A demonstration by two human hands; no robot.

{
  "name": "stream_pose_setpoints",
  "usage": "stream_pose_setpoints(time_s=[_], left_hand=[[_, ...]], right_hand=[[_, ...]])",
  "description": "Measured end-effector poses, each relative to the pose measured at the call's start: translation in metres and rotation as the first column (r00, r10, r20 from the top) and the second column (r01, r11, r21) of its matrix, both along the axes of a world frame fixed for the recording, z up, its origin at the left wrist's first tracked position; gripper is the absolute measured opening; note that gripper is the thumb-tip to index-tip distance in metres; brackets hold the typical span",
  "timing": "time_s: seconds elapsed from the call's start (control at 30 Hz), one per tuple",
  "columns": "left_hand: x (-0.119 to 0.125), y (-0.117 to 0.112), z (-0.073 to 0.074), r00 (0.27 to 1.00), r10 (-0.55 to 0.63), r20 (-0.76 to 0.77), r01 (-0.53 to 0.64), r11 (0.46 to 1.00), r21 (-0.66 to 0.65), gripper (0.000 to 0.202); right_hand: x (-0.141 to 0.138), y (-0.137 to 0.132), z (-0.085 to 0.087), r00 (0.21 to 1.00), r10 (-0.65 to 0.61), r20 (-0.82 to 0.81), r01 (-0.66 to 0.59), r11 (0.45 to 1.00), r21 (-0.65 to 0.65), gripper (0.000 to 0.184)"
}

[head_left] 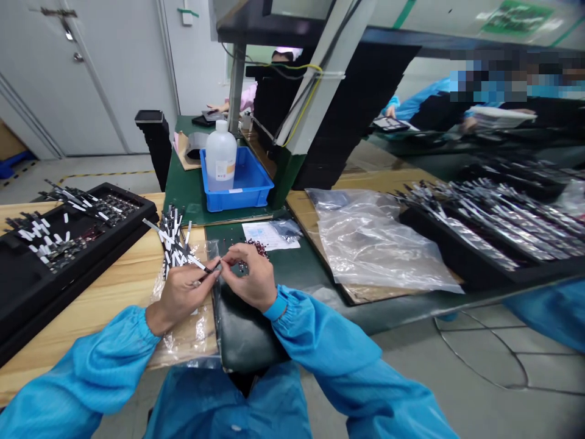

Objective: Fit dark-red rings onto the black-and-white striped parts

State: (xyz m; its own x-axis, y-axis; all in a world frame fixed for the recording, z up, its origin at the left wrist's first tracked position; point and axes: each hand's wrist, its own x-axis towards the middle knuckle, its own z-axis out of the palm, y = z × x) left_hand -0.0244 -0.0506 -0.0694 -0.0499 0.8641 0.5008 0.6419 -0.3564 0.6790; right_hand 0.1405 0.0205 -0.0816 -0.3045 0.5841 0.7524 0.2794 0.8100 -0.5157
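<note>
My left hand [180,292] is closed on a thin black-and-white strip [199,263], held between thumb and fingers. My right hand [251,277] pinches at the strip's near end, its fingertips meeting the left ones. Whatever sits between the right fingertips is too small to make out. Just beyond the left hand lies a loose heap of similar strips [174,238] on a clear plastic sheet [183,341]. Behind the right hand are small dark red pieces [259,247], scattered on the green mat [247,332] and partly hidden by the hand.
A black foam tray [68,268] with strips stands at left. Farther back, a blue bin [240,200] holds a white bottle [221,152]. To the right lie a plastic bag [370,244] and black trays [484,277] full of strips. A slanted post [315,97] rises behind; co-workers sit beyond.
</note>
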Motion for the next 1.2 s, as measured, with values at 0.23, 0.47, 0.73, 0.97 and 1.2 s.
stream_pose_setpoints(time_s=[0.23, 0.47, 0.73, 0.97, 1.2], left_hand=[[-0.001, 0.003, -0.007, 0.99, 0.026, 0.135, -0.013, 0.995, -0.094, 0.028], [-0.037, 0.015, 0.028, 0.773, 0.203, 0.601, -0.178, 0.979, -0.101, 0.05], [-0.167, -0.025, 0.076, 0.623, 0.465, 0.629, -0.491, 0.858, -0.148, 0.054], [-0.221, -0.055, 0.069, 0.596, 0.637, 0.49, -0.536, 0.769, -0.349, 0.052], [-0.206, -0.071, 0.075, 0.509, 0.85, -0.134, -0.854, 0.48, -0.2, 0.053]], right_hand=[[0.0, 0.003, 0.007, 1.0, -0.01, 0.016, 0.009, 0.997, 0.076, 0.026], [0.003, 0.011, 0.008, 1.0, 0.0, -0.002, 0.0, 0.995, 0.102, 0.027], [0.006, 0.014, 0.011, 0.999, 0.037, -0.032, -0.032, 0.992, 0.125, 0.028], [0.005, 0.015, 0.011, 0.997, 0.076, -0.027, -0.073, 0.991, 0.109, 0.025], [0.008, 0.018, 0.011, 0.997, 0.028, -0.077, -0.025, 0.999, 0.045, 0.02]])
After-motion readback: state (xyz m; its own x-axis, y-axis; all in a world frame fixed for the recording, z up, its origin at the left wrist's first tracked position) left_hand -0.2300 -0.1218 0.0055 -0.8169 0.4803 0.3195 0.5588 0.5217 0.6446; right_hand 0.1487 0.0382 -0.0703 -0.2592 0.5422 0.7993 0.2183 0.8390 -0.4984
